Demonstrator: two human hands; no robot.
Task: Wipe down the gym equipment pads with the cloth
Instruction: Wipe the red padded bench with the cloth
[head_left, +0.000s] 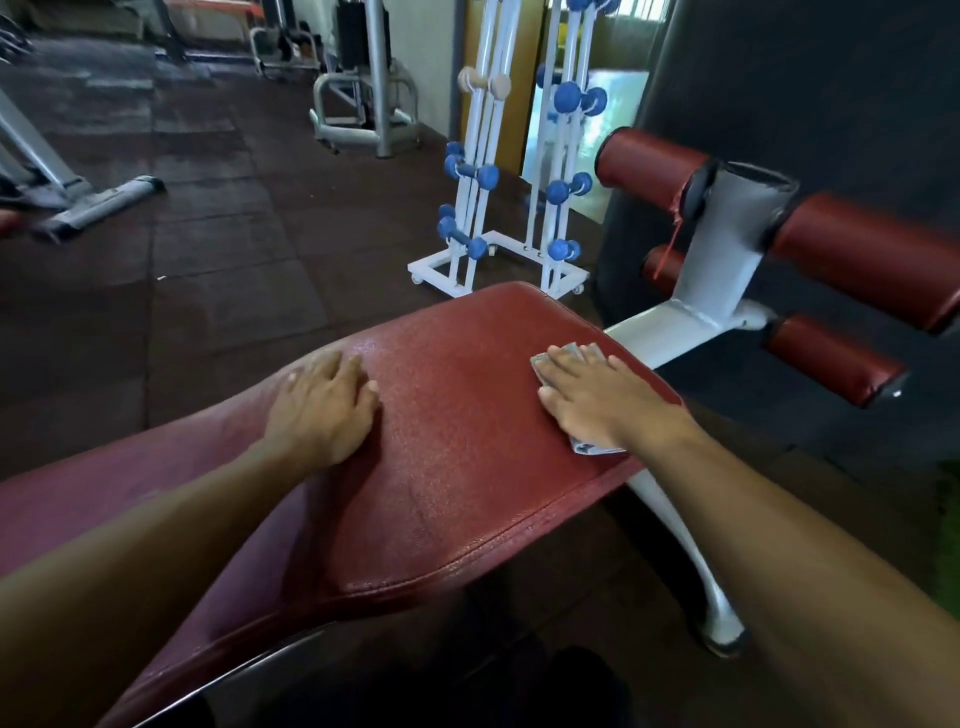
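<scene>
Cloth (574, 358) lies flat under my right hand (597, 397) at the right edge of the red pad (457, 441), centre frame, fingers straight, pressing. My left hand (324, 402) rests open on the pad's left side.

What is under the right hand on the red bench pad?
A grey cloth lies flat under the right hand on the bench pad. Only its edges show past the fingers and by the wrist; the middle is covered.
</scene>
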